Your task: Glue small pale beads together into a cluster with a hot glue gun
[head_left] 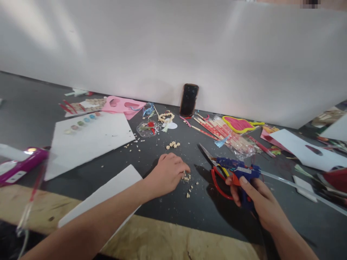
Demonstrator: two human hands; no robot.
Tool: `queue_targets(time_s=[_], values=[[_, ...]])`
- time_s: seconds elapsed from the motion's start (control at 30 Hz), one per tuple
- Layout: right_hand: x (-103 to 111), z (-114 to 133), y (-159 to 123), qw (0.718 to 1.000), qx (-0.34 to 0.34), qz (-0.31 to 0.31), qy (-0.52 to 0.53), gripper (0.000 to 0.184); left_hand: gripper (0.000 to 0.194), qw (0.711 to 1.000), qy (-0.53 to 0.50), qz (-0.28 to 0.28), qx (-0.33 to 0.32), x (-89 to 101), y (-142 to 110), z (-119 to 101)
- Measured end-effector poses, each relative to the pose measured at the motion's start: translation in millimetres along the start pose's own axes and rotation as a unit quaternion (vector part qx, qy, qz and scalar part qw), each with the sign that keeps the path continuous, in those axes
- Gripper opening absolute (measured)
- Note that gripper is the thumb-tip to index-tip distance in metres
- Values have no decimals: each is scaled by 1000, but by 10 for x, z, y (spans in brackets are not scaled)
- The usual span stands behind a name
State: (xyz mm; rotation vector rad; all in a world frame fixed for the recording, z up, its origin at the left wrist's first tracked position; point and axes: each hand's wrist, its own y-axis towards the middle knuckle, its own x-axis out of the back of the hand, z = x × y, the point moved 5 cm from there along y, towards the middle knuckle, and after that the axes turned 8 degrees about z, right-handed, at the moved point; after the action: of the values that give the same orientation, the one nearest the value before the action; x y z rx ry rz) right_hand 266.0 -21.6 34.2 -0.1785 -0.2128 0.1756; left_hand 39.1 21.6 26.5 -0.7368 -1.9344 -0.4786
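Observation:
My right hand (256, 195) is wrapped round a blue hot glue gun (245, 173) with an orange trigger. A long clear glue stick (298, 186) runs out of its back, and its nozzle points left. Beneath the gun lie red-handled scissors (217, 177), blades pointing up and left. My left hand (170, 171) is curled over a small heap of beige bits (187, 176), fingertips bent down to it; what they pinch is hidden. Just beyond it is a cluster of small beige pieces (172, 145) joined like flowers.
A phone (189, 100) leans against the white wall at the back. White boards (89, 144) lie left, near a purple tool (24, 166). Wrapped red-and-wood sticks (225, 135) and a pink, yellow-edged shape (238, 124) lie back right. A white cut-out sheet (306, 148) is farther right.

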Motion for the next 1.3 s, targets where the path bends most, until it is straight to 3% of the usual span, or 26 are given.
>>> queue_targets(time_s=[0.23,0.47,0.6,0.83,1.07,1.3], values=[[-14,8,2,1000,4,0,1,28,20,995,15,21,-99,-125,-23,-220],[-9,7,-3,1000,4,-1,-3,31,24,990,13,37,-135,-106,-37,-226],[-18,14,-8,1000,2,-4,-5,31,17,989,9,42,-142,-106,-26,-230],[-15,9,3,1000,3,10,-16,33,15,992,11,34,-123,-104,-10,-221],[-57,-4,-11,1000,1,26,2,35,16,988,-150,-34,-31,51,36,-75],[-56,-20,-5,1000,-3,30,-5,35,13,981,-189,-44,13,42,26,-16]])
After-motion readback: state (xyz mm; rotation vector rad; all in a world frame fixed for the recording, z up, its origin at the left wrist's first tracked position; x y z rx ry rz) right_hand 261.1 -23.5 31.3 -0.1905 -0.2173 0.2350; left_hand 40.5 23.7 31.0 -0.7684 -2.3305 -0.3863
